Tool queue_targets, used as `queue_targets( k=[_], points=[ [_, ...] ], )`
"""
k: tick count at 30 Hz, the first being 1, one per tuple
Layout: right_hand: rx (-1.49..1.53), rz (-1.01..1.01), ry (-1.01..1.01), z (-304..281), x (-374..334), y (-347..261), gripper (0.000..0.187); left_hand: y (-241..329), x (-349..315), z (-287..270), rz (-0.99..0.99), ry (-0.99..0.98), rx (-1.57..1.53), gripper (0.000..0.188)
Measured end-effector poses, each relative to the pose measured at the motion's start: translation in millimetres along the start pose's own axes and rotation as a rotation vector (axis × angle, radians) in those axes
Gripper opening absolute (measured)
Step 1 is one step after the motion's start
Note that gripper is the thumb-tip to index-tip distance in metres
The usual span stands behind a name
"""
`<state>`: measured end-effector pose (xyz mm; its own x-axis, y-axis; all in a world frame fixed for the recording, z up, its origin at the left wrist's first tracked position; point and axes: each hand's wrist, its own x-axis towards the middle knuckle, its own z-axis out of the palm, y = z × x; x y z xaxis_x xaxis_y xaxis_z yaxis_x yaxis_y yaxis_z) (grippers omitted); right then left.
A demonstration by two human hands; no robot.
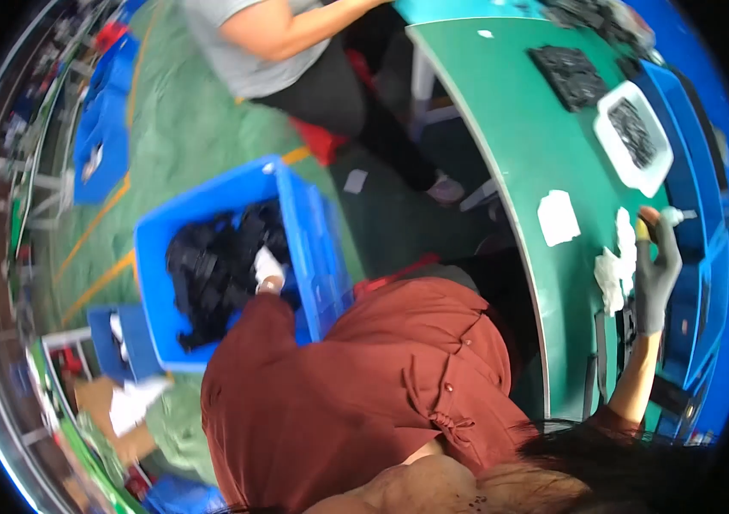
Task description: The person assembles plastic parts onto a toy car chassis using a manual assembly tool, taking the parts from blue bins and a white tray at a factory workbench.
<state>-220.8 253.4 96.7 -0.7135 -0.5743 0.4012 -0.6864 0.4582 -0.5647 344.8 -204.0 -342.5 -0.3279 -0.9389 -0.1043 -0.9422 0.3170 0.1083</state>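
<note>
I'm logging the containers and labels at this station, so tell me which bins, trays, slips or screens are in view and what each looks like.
Blue crate: on the floor, rectangular, filled with black parts; left hand reaches in.
White tray: on the green table, rectangular, holds black parts.
White slip: flat on the table, roughly square.
Small bottle: beside the gloved right hand.
Screens: none visible.

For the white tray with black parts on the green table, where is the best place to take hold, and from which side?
I would grip the white tray by its raised rim, at the bare lower corner nearest the right hand, coming from that side. The black parts fill the middle, so only the rim is free, and the tray lies flat on the green table.
</note>
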Motion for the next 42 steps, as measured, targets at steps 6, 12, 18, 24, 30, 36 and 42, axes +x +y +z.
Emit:
queue_targets(
  k=[6,12,18,24,30,36,42],
  points=[
    [-0.062,-0.083,0.041,6.4,17.7,-55.8,0.027,-4.1,26.0,26.1,-0.333,-0.178,0.047,0.034],
    [-0.099,-0.015,0.053,5.6,28.4,-38.1,0.016,37.0,18.2,-23.5,-0.278,-0.304,0.188,0.027],
    [-0.226,0.148,-0.003,22.5,99.0,18.9,0.022,19.2,8.2,-5.0,-0.224,-0.263,0.071,0.033],
    [-0.292,0.130,-0.056,57.4,167.7,91.5,0.024,-33.3,-24.6,34.7,-0.076,-0.056,0.050,0.026],
    [-0.394,0.205,-0.256,84.6,197.3,118.0,0.029,26.5,-56.4,-141.9,-0.173,0.209,-0.322,0.017],
    [-0.344,0.198,-0.305,74.8,194.2,103.9,0.010,62.6,-3.3,-266.5,0.097,0.527,-0.528,0.036],
    [-0.231,0.136,-0.190,73.5,185.1,100.1,0.009,247.6,-7.9,-349.9,0.396,0.006,-1.733,0.057]
  ],
)
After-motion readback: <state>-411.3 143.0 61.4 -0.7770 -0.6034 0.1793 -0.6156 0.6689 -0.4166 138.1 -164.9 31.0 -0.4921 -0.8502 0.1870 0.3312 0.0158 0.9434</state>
